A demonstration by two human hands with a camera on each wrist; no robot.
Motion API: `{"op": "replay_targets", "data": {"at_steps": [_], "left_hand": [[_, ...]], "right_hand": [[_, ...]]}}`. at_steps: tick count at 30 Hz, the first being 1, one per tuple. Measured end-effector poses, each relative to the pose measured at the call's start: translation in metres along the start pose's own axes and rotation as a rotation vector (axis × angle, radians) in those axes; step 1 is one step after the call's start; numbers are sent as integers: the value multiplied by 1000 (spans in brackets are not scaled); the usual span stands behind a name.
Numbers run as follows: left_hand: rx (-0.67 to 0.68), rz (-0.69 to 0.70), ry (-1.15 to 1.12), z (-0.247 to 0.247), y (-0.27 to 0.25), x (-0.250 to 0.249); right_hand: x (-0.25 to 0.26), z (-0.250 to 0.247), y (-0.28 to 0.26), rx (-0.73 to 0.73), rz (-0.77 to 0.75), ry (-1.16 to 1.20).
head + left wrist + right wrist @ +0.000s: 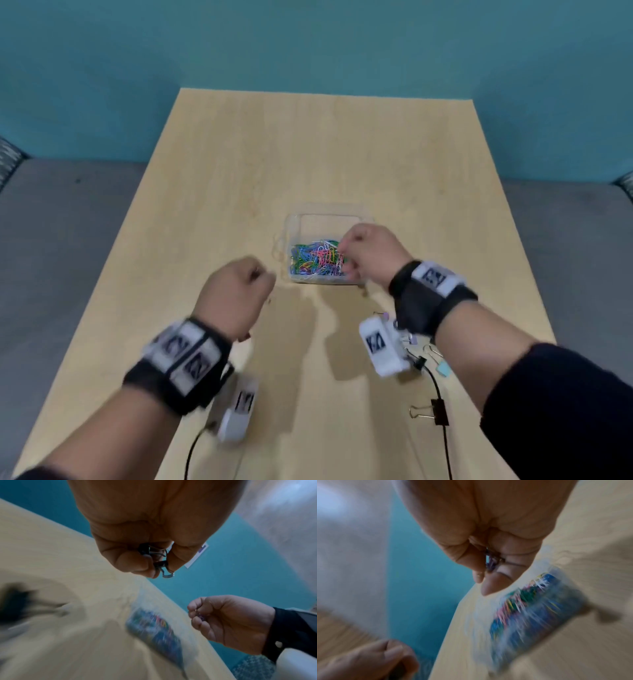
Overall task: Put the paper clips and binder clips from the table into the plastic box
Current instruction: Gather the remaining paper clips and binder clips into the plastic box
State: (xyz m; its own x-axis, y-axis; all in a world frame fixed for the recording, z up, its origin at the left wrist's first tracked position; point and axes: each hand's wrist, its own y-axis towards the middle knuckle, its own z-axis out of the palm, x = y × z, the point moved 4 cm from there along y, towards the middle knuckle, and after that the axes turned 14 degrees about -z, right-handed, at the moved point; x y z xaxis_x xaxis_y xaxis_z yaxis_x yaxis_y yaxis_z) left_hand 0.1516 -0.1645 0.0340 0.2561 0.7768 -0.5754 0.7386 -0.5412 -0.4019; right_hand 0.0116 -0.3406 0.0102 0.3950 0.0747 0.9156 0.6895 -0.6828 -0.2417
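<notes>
A clear plastic box stands mid-table, partly filled with coloured paper clips. My left hand is raised just left of the box, fingers curled round black binder clips with wire handles. My right hand hovers over the box's right side, pinching a small purple clip; its kind is blurred. On the table near my right wrist lie a black binder clip, a light blue binder clip and small purple clips, partly hidden by the wrist camera.
The light wooden table stands against a teal wall, with grey floor on both sides. Black cables run from the wrist cameras across the table's near part.
</notes>
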Motion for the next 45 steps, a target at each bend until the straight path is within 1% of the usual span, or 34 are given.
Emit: {"op": "replay_targets", "data": {"at_steps": [1, 2, 4, 7, 9, 11, 13, 14, 16, 17, 18, 20, 22, 24, 26, 29, 33, 35, 36, 37, 38, 39, 40, 41, 42, 43, 44, 45], "left_hand": [[-6, 39, 0, 4, 21, -20], [-5, 67, 7, 9, 41, -39], [36, 80, 6, 22, 73, -69], [90, 101, 6, 40, 96, -95], [137, 118, -19, 43, 100, -96], [166, 97, -94, 32, 99, -82], [115, 81, -164, 8, 92, -58], [69, 75, -136, -5, 87, -40], [-25, 41, 108, -30, 72, 2], [-42, -2, 249, -39, 63, 26], [-19, -69, 354, -44, 54, 51], [76, -190, 474, -43, 39, 94], [115, -215, 522, -36, 29, 120], [85, -185, 523, -26, 21, 127], [43, -150, 505, -18, 16, 126], [0, -131, 492, -7, 13, 123], [-26, -148, 459, -6, 11, 123], [-38, -183, 374, -11, 9, 126], [-42, -224, 279, -14, 8, 127], [-28, -294, 98, -16, 7, 133], [11, -385, -187, -18, 4, 140], [82, -486, -515, -17, 0, 146], [165, -585, -841, -15, -6, 151], [232, -667, -1096, -12, -14, 153], [280, -734, -1239, -11, -21, 157], [309, -769, -1285, -10, -27, 159], [323, -768, -1260, -8, -33, 160], [306, -746, -1183, -7, -37, 162]], "right_hand": [[3, -9, 16, -48, 52, 95], [4, -15, 31, -83, 86, 139], [3, -23, 58, -115, 113, 108], [6, -23, 79, -56, 104, 18], [14, -22, 77, -10, 84, -23], [22, -28, 67, -5, 49, -92], [24, -41, 49, -29, -42, -200], [23, -47, 37, -32, -95, -261], [14, -54, 9, 16, -174, -421], [5, -54, -5, 65, -194, -516], [-5, -52, -20, 120, -209, -613], [-28, -41, -46, 231, -233, -777], [-52, -27, -63, 339, -267, -932], [-71, -16, -72, 390, -289, -1082], [-79, -11, -73, 388, -299, -1152], [-82, -9, -70, 372, -303, -1198], [-80, -8, -69, 349, -255, -1194], [-74, -12, -70, 289, -221, -1116], [-69, -17, -71, 215, -170, -1023], [-65, -24, -73, 119, -90, -871], [-66, -31, -75, -10, 5, -613], [-68, -37, -79, -139, 98, -240], [-70, -38, -84, -238, 174, 171], [-69, -36, -90, -301, 233, 527], [-68, -35, -94, -332, 273, 757], [-68, -33, -96, -337, 295, 849], [-69, -31, -96, -318, 300, 834], [-70, -27, -95, -288, 297, 739]]}}
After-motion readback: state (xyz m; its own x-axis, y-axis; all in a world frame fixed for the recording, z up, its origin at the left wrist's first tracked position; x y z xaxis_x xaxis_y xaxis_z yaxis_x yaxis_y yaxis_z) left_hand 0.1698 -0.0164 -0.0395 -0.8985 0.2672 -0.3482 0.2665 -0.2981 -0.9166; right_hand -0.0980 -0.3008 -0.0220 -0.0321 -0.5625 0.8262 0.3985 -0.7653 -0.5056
